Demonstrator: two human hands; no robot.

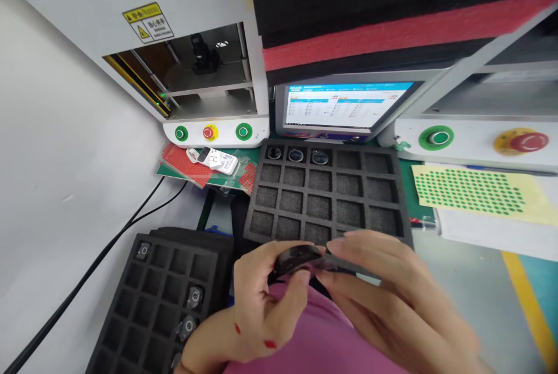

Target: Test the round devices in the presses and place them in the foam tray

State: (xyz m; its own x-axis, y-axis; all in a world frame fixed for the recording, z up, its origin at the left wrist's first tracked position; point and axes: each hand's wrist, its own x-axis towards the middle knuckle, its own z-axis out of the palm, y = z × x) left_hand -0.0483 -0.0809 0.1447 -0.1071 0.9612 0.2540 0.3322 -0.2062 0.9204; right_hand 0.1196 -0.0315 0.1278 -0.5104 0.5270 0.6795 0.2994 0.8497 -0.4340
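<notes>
My left hand (272, 298) is closed around a round black watch body (297, 257), thumb below and fingers along its far side, in front of my chest. At its right edge, the fingertips of my right hand (383, 289) are pinched together. A thin, smeared, partly see-through piece (328, 264) shows by those fingertips; what it is I cannot make out. Just beyond my hands lies a black foam tray (333, 187) with square pockets. Three round, glass-faced watch bodies (296, 155) sit in its far row, toward the left.
Lower left, another foam tray (150, 287) holds several wrapped watch bodies (188, 326). White machines with green buttons (244, 131) and red stop knobs (529, 141) flank a lit screen (344, 105). A sheet of green dots (471, 191) lies right; red sticker sheets (185, 164) lie left. Black cables (126, 225) cross the left side.
</notes>
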